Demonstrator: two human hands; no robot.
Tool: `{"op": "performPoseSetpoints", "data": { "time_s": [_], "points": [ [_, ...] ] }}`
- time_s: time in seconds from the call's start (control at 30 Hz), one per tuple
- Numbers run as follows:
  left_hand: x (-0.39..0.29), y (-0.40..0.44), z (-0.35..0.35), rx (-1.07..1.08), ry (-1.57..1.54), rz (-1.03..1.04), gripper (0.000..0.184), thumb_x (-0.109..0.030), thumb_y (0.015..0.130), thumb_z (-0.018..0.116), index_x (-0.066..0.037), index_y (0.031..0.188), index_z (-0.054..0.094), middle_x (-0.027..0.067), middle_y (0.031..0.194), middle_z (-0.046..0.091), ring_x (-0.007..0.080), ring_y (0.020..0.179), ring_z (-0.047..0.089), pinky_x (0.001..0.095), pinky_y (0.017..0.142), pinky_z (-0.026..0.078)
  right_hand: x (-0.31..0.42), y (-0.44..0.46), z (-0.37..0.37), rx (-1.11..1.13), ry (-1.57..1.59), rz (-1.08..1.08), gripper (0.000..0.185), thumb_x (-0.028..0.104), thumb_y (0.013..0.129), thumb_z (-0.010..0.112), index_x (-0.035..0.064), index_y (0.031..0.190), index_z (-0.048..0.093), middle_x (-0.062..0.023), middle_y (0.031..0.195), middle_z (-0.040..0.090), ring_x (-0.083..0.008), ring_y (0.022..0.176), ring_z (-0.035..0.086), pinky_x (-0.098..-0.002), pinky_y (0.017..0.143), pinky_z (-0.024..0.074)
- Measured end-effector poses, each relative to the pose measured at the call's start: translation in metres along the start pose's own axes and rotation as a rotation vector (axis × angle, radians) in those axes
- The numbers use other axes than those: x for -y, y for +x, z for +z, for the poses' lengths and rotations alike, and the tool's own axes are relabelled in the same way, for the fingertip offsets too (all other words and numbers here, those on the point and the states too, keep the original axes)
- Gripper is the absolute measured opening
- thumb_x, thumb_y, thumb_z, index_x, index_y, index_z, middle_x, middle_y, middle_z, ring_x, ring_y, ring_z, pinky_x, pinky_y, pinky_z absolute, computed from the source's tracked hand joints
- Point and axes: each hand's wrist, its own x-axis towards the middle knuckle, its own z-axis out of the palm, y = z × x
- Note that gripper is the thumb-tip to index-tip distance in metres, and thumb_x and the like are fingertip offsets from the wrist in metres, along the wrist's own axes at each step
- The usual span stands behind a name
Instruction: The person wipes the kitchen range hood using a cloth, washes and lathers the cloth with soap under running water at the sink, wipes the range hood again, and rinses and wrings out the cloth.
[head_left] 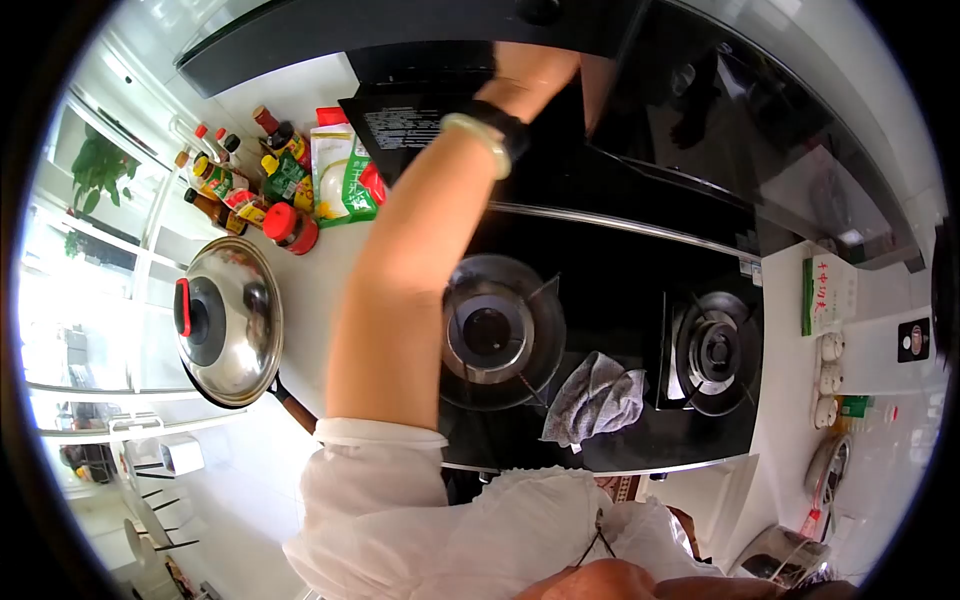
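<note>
Range hood (650, 135) hangs above the stove (610, 275), and my left hand (540, 65) is raised to it; I should reach gently, with my arm (425, 215) clear of the left burner (487, 330). The hood hides my fingers, so I cannot tell if this grip is apart or together. My right hand is out of view.

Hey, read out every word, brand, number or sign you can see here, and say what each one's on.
"玉米", as best I can tell: bag; its smaller print is unreadable.
"功夫", as best I can tell, in red: box; its other characters are uncertain.
Dark panel: white print, too small to read.
Bottles: labels too small and blurred.
Wall plate: markings too small to read.
</note>
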Motion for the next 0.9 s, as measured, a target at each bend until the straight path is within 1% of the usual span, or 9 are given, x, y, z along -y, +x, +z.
{"op": "performPoseSetpoints", "data": {
  "time_s": [0.03, 0.13, 0.23, 0.37, 0.43, 0.57, 0.7, 0.83, 0.9],
  "points": [
    [-0.009, -0.002, 0.002, 0.015, -0.013, 0.032, 0.021, -0.015, 0.078, 0.058, -0.005, 0.095, 0.066, 0.0154, 0.09, 0.066, 0.0375, 0.084, 0.061, 0.0444, 0.074, 0.047, 0.004, 0.001, 0.005, -0.046, -0.031, 0.014, 0.029, 0.008, 0.086, 0.056, -0.0109, 0.108, 0.053, -0.0223, 0.093, 0.062, -0.0368, 0.087, 0.064, -0.0473, 0.079, 0.0555],
    [0.005, 0.001, -0.001, 0.03, -0.068, 0.07, 0.021, -0.014, 0.077, 0.058, -0.005, 0.095, 0.066, 0.0157, 0.09, 0.066, 0.0378, 0.084, 0.061, 0.0445, 0.074, 0.047, -0.017, 0.021, -0.017, 0.2, -0.085, -0.21, 0.029, 0.006, 0.084, 0.058, -0.0111, 0.107, 0.052, -0.0228, 0.094, 0.062, -0.0372, 0.09, 0.063, -0.0486, 0.082, 0.0544],
    [0.066, 0.01, -0.027, 0.065, -0.03, 0.022, 0.021, -0.013, 0.077, 0.059, -0.005, 0.095, 0.066, 0.016, 0.091, 0.066, 0.038, 0.084, 0.06, 0.0446, 0.074, 0.047, -0.012, 0.024, -0.013, 0.301, 0.021, -0.05, 0.032, 0.007, 0.083, 0.059, -0.0107, 0.108, 0.052, -0.0234, 0.095, 0.063, -0.0362, 0.092, 0.063, -0.0492, 0.083, 0.0537],
    [0.154, 0.012, -0.052, 0.091, 0.102, -0.174, 0.021, -0.011, 0.076, 0.059, -0.005, 0.095, 0.066, 0.0164, 0.091, 0.066, 0.0384, 0.085, 0.06, 0.0447, 0.075, 0.047, -0.007, 0.035, -0.005, 0.32, 0.091, 0.0, 0.03, 0.01, 0.086, 0.055, -0.0093, 0.11, 0.052, -0.0223, 0.096, 0.063, -0.0345, 0.093, 0.063, -0.0476, 0.082, 0.0539],
    [0.173, -0.002, -0.053, 0.008, 0.163, -0.181, 0.021, -0.011, 0.076, 0.059, -0.005, 0.095, 0.066, 0.0166, 0.091, 0.066, 0.0385, 0.085, 0.06, 0.0448, 0.075, 0.047, -0.008, 0.037, -0.003, 0.327, 0.13, 0.027, 0.03, 0.012, 0.088, 0.053, -0.0087, 0.111, 0.052, -0.0218, 0.096, 0.063, -0.0337, 0.093, 0.063, -0.0468, 0.082, 0.054],
    [0.15, -0.028, -0.044, -0.142, 0.091, -0.193, 0.018, -0.01, 0.074, 0.059, -0.001, 0.088, 0.064, 0.0237, 0.089, 0.063, 0.0437, 0.086, 0.058, 0.0476, 0.084, 0.046, 0.005, 0.022, 0.027, 0.225, -0.34, -0.156, 0.03, 0.013, 0.09, 0.05, -0.0057, 0.113, 0.052, -0.0198, 0.099, 0.063, -0.0319, 0.09, 0.064, -0.0408, 0.075, 0.0554],
    [0.099, 0.001, -0.06, 0.086, -0.053, -0.336, 0.022, -0.012, 0.082, 0.057, 0.001, 0.099, 0.063, 0.0231, 0.098, 0.063, 0.0387, 0.091, 0.059, 0.0439, 0.077, 0.048, 0.062, -0.052, 0.115, 0.071, -0.36, -0.039, 0.03, 0.016, 0.092, 0.048, -0.0029, 0.115, 0.051, -0.0174, 0.096, 0.063, -0.0303, 0.079, 0.066, -0.036, 0.067, 0.0558],
    [0.047, 0.023, -0.038, 0.176, -0.069, -0.279, 0.022, -0.013, 0.084, 0.056, 0.001, 0.099, 0.063, 0.0224, 0.098, 0.063, 0.0379, 0.09, 0.06, 0.0435, 0.077, 0.048, 0.055, -0.035, 0.1, 0.035, -0.257, -0.016, 0.029, 0.017, 0.09, 0.05, -0.0019, 0.111, 0.054, -0.0152, 0.089, 0.064, -0.0274, 0.072, 0.065, -0.0334, 0.063, 0.055],
    [0.023, 0.021, -0.03, 0.197, -0.062, -0.256, 0.022, -0.013, 0.084, 0.056, 0.001, 0.099, 0.063, 0.022, 0.098, 0.064, 0.0375, 0.09, 0.06, 0.0433, 0.076, 0.048, 0.048, -0.015, 0.073, 0.159, -0.477, -0.218, 0.028, 0.017, 0.089, 0.05, -0.0021, 0.108, 0.056, -0.0142, 0.085, 0.064, -0.0258, 0.07, 0.065, -0.0324, 0.06, 0.0544]
  ]
}}
